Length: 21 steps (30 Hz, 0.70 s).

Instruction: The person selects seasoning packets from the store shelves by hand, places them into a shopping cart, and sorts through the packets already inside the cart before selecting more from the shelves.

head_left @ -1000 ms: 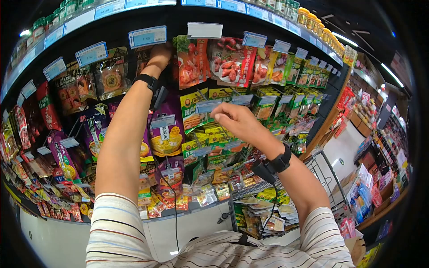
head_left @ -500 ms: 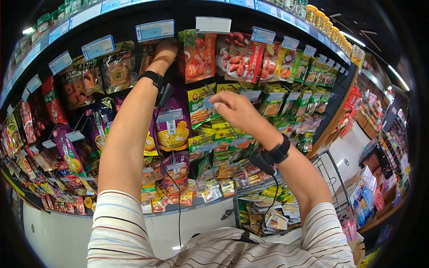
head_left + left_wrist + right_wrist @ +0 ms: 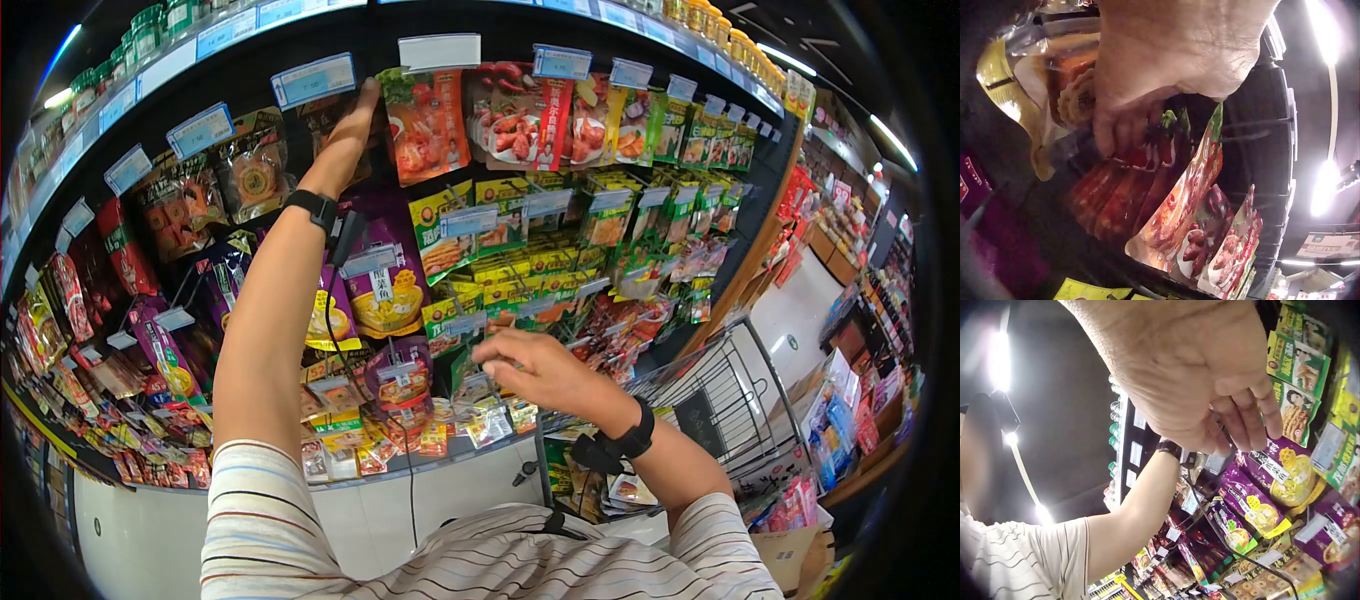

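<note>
My left hand (image 3: 345, 140) reaches up among bags hanging below a price tag, just left of a red seasoning packet (image 3: 425, 130) with a chicken picture. In the left wrist view its extended fingers (image 3: 1124, 134) point down at the tops of several red packets (image 3: 1125, 194) hung in a row. My right hand (image 3: 535, 365) hovers before the lower rows, overlapping the green and yellow packets (image 3: 450, 325). Its fingers are loosely bent with nothing in them, as the right wrist view shows. Purple pouches (image 3: 1282, 475) appear beyond those fingers in that view.
Clear-fronted bags (image 3: 250, 170) hang left of my left hand, with a purple soup pouch (image 3: 385, 290) below. A shopping cart (image 3: 735, 390) stands at lower right against the shelving. Jars line the shelf above, and a cable (image 3: 411, 480) runs down in front of me.
My right hand has come down from the middle green packets to the lower rows. The left hand stays high beside the red packets, its thumb side now more visible.
</note>
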### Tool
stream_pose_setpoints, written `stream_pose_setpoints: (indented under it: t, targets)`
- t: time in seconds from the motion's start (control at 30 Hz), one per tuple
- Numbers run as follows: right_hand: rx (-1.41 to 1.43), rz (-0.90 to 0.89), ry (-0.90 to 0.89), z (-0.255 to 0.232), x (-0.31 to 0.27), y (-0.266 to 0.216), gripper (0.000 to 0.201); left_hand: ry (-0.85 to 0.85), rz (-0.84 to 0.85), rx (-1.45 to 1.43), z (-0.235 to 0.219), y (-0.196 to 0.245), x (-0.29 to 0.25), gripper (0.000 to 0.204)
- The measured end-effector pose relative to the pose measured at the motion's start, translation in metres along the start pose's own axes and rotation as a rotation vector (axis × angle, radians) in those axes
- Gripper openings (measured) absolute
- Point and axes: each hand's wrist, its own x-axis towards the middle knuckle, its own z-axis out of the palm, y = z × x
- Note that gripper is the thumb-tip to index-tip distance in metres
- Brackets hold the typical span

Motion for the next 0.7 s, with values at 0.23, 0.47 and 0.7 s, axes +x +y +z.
stream_pose_setpoints:
  t: [0.23, 0.47, 0.7]
  targets:
    - [0.118, 0.134, -0.013, 0.018, -0.047, 0.013, 0.024, -0.126, -0.021, 0.288, 0.001, 0.01, -0.016, 0.087]
    - [0.209, 0.221, -0.074, 0.017, -0.067, 0.015, 0.029, -0.129, -0.052, 0.164, 0.007, -0.008, 0.005, 0.069]
    - [0.273, 0.287, -0.091, 0.014, -0.076, 0.021, 0.029, -0.105, -0.029, 0.174, 0.014, -0.016, 0.008, 0.063]
